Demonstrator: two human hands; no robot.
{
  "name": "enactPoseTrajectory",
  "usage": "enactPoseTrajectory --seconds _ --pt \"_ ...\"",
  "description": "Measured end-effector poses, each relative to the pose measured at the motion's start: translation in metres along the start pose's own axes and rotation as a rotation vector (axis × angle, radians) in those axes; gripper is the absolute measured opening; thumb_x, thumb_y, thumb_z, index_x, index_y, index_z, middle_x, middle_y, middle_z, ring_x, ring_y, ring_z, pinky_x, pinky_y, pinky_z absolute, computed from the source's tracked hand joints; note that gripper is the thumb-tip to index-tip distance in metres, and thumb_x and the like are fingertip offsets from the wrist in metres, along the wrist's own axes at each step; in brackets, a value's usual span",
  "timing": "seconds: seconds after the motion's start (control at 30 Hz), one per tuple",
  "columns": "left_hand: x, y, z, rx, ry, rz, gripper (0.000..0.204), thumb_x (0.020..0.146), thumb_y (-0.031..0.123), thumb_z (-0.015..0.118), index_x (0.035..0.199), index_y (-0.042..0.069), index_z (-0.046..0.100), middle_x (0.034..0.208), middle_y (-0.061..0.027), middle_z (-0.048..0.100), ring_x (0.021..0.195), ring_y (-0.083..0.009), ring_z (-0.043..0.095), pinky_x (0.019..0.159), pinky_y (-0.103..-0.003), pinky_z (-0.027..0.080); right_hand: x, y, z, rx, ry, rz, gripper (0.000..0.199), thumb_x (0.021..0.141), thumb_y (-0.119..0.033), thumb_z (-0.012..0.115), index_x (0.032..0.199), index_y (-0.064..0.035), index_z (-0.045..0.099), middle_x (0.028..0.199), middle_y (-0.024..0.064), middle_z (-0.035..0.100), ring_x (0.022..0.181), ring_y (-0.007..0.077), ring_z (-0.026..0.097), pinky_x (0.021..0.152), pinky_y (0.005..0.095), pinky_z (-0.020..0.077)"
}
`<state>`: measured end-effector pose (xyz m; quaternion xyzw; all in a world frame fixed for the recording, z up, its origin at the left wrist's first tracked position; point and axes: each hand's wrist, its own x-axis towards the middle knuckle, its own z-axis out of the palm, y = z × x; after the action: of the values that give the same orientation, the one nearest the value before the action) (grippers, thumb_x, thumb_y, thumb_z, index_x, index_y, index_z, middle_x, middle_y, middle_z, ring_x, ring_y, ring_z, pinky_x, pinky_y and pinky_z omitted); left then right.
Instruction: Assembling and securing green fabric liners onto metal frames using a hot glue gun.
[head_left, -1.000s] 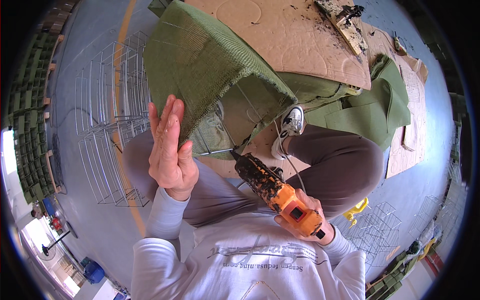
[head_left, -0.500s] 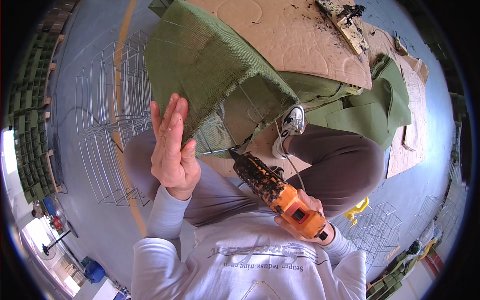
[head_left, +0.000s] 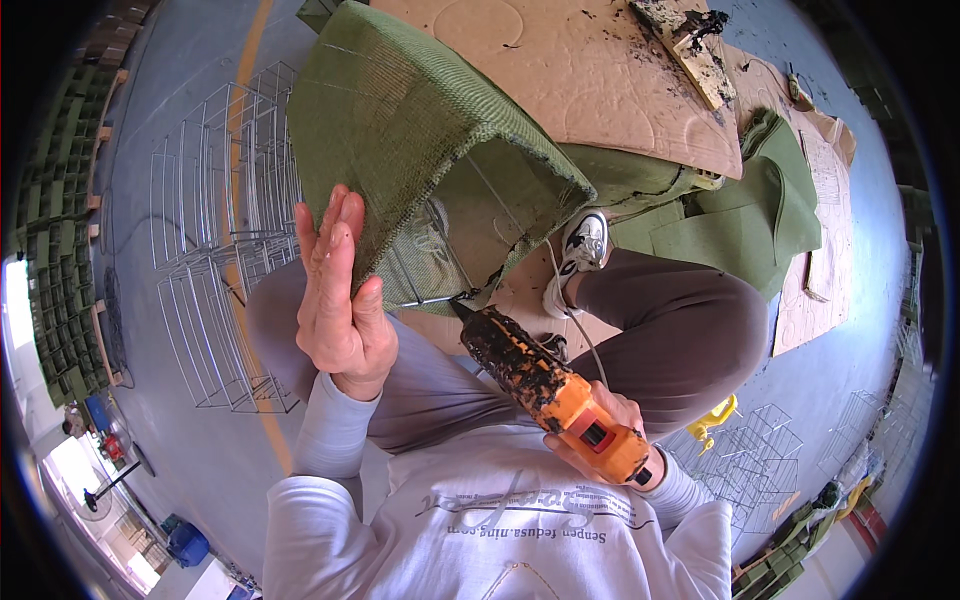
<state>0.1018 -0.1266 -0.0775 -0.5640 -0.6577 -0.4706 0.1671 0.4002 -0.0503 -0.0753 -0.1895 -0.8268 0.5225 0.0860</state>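
Note:
A green woven mesh cover (head_left: 400,130) over a thin wire frame (head_left: 430,301) stands tilted in front of my lap, its open end facing me. My left hand (head_left: 345,310) rests upright along its left side, fingers straight and palm turned toward the mesh. My right hand (head_left: 625,420) is wrapped round an orange hot knife (head_left: 565,400), its front half caked with black residue. The dark tip of the hot knife meets the lower edge of the cover, beside the wire; whether it presses in I cannot tell. Black marks line the cover's edge.
Stacked wire frames (head_left: 215,250) stand on the floor at left. Ahead lies brown cardboard (head_left: 580,90) with a blackened wooden piece (head_left: 690,50). Folded green fabric (head_left: 750,215) lies at right. A pale cord (head_left: 580,325) runs near my shoe (head_left: 585,242). More wire frames (head_left: 750,465) sit lower right.
The hot knife and my right hand have shifted slightly to the left along the cover's lower edge. My left hand has also moved a little left and downward.

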Motion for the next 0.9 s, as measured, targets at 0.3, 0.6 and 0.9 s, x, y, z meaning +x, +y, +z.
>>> enactPoseTrajectory --seconds 0.3,0.6,0.9 --pt "0.0007 0.0028 0.0010 -0.034 0.009 -0.032 0.040 0.103 0.018 0.048 0.137 -0.004 0.049 0.125 -0.0255 0.063 0.127 -0.0411 0.054 0.114 -0.058 0.028 -0.0009 0.0010 0.0049 -0.027 0.008 -0.009 0.055 0.068 -0.022 0.084 0.115 -0.0068 0.061 0.094 0.0056 0.059 0.072 0.0220 0.062 0.062 0.0335 0.0481" --pt "0.0019 0.0023 0.0004 -0.008 0.006 -0.012 0.041 0.104 0.017 0.046 0.138 -0.006 0.047 0.125 -0.0282 0.062 0.126 -0.0412 0.055 0.113 -0.057 0.031 -0.0006 -0.0015 0.0065 0.054 0.020 0.065 0.054 0.067 -0.025 0.084 0.114 -0.0096 0.062 0.095 0.0035 0.059 0.075 0.0198 0.062 0.068 0.0315 0.0457" --pt "0.0020 0.0025 -0.0012 0.021 -0.018 -0.006 0.042 0.105 0.018 0.044 0.139 -0.006 0.046 0.128 -0.0299 0.060 0.126 -0.0416 0.054 0.113 -0.055 0.032 0.0004 -0.0036 0.0084 -0.053 -0.004 0.018 0.056 0.066 -0.027 0.085 0.114 -0.0099 0.062 0.094 0.0028 0.059 0.075 0.0196 0.062 0.068 0.0317 0.0450"
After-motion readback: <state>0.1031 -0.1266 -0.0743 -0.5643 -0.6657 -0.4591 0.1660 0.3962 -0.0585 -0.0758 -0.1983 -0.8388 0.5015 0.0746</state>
